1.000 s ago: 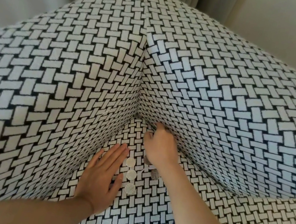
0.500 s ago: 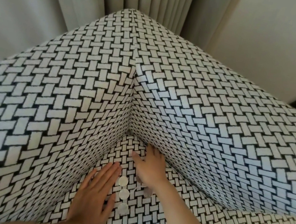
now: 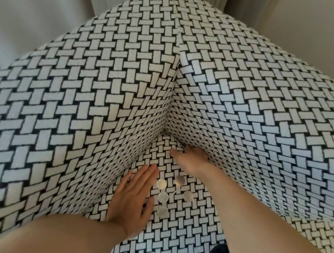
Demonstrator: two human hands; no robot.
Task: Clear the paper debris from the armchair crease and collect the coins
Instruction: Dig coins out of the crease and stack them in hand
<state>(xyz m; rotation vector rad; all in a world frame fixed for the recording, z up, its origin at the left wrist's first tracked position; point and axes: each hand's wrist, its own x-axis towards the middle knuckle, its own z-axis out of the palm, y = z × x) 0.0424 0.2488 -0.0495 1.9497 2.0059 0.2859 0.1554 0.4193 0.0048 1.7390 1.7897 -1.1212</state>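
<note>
Left hand (image 3: 133,197) lies flat, fingers straight, on the nubbly black-and-white woven armchair (image 3: 76,112) seat. At its 3 o'clock, five thin, round, silvery coins (image 3: 163,197) lie loose, uncollected, I'd judge. At their 12 o'clock the right hand (image 3: 191,160) probes the crease (image 3: 176,139), fingertips buried; whether it holds anything, can't tell. No paper visible.

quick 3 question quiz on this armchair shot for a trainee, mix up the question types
1. How many coins lie in plain view on the seat?
2. True or false: the left hand lies flat on the seat beside the coins.
3. Where do the fingers of the right hand reach? A) onto a coin B) into the crease at the seat's edge C) onto the left hand

Key: 1 five; 2 true; 3 B
</note>
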